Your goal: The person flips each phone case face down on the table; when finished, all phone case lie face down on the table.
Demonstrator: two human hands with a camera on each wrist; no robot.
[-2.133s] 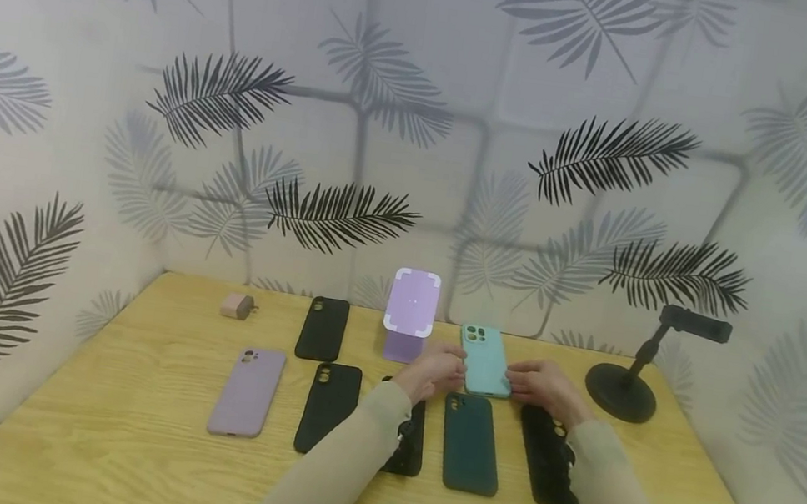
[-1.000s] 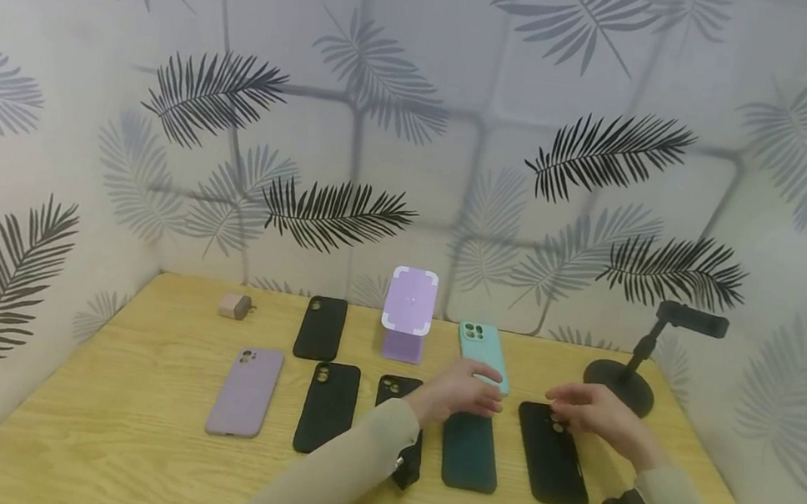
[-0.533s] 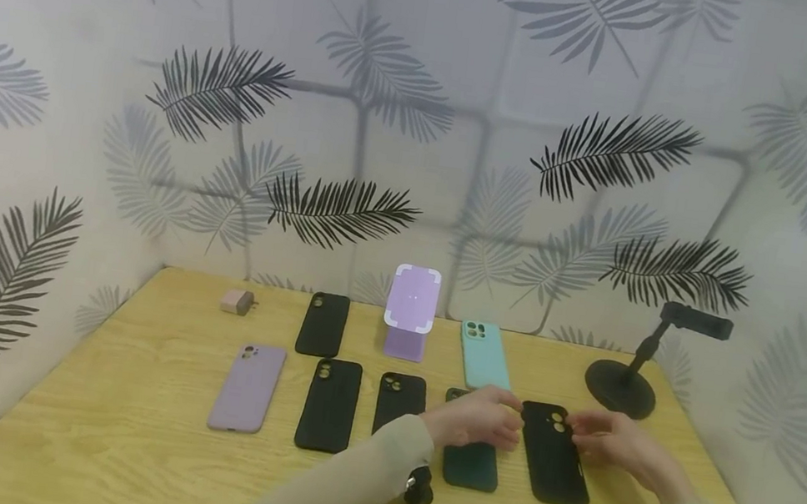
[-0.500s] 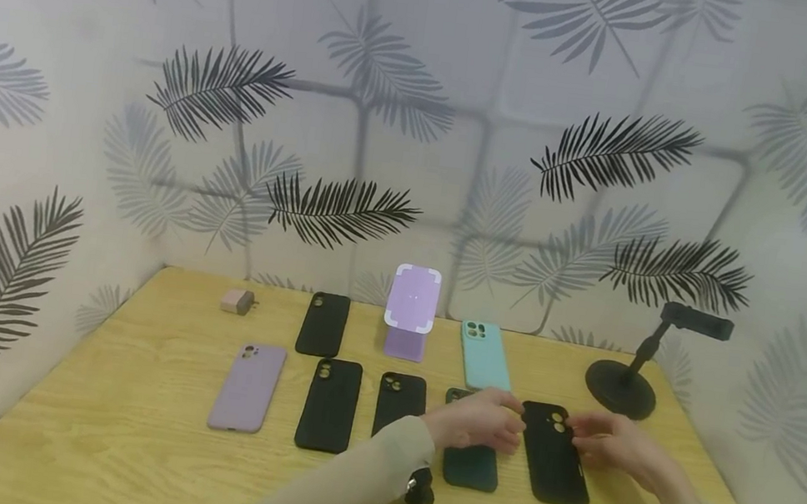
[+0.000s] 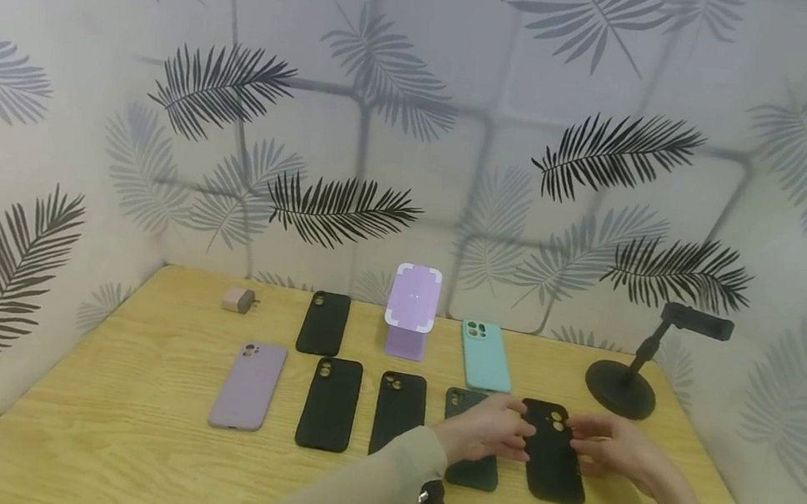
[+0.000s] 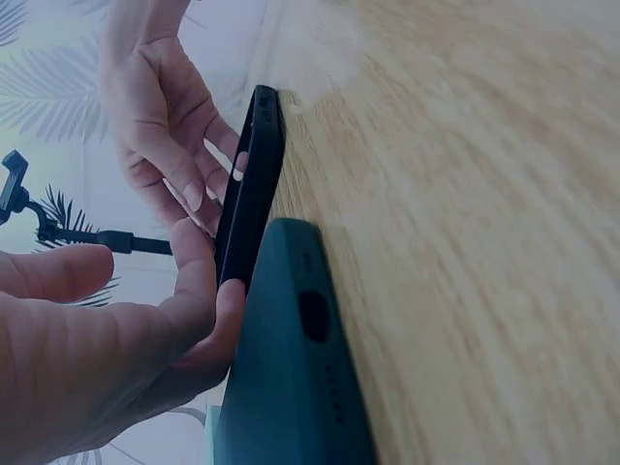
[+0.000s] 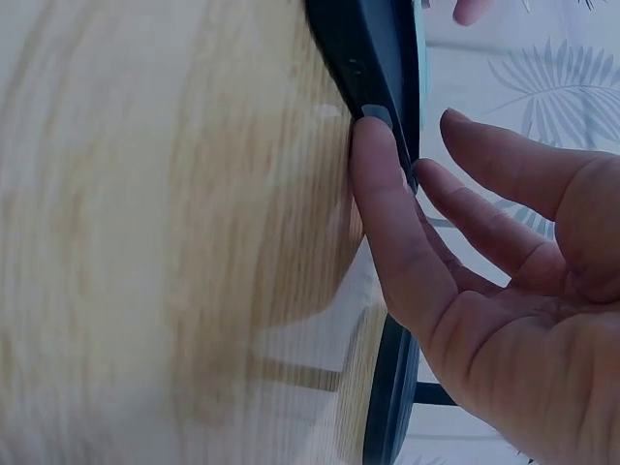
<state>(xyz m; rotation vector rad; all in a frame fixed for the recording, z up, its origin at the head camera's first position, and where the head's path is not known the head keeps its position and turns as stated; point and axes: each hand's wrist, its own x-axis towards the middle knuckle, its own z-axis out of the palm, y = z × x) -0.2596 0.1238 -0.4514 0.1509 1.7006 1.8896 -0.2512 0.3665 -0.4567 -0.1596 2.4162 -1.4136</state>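
Observation:
A black phone case (image 5: pixel 555 460) lies at the right end of the front row, camera cutouts at its far end. My left hand (image 5: pixel 491 429) reaches over a dark green phone case (image 5: pixel 473 472), its fingertips at the black case's left edge. Against the opposite edge rest the extended fingers of my right hand (image 5: pixel 624 454). In the right wrist view one fingertip (image 7: pixel 373 131) presses the case's side, with the thumb held away. The left wrist view has the green case (image 6: pixel 286 368) standing close before the black case (image 6: pixel 254 189). Neither hand is curled round anything.
Black cases (image 5: pixel 329 404) (image 5: pixel 400 411) and a lilac case (image 5: pixel 248 386) continue the front row leftward. Behind are another black case (image 5: pixel 323 324), a purple stand (image 5: pixel 413 299), a mint case (image 5: pixel 487 359) and a pink plug (image 5: pixel 238 300). A black stand (image 5: pixel 621 388) rises at right.
Both hands have left the mint case and come nearer, over to the rightmost black case. That case has shifted slightly left between them over the last half second.

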